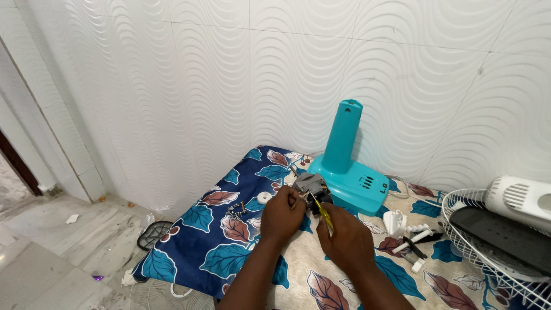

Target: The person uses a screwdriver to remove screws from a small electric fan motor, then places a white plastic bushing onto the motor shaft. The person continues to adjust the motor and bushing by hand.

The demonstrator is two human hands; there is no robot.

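My left hand [282, 216] grips a small grey motor assembly [310, 187] held above a table covered with a blue and beige leaf-print cloth [201, 229]. My right hand [348, 240] holds a yellow-handled screwdriver [323, 213], its tip pointing up into the motor. Just behind the motor stands a teal fan base with an upright column [347, 166]. Both hands are close together over the middle of the table.
Several loose screws [235, 210] and a small white round part [263, 198] lie left of the hands. White plastic parts [404, 229] sit to the right, beside a white wire fan grille [488, 252] holding a dark blade and a white motor housing [519, 198]. Tiled wall behind.
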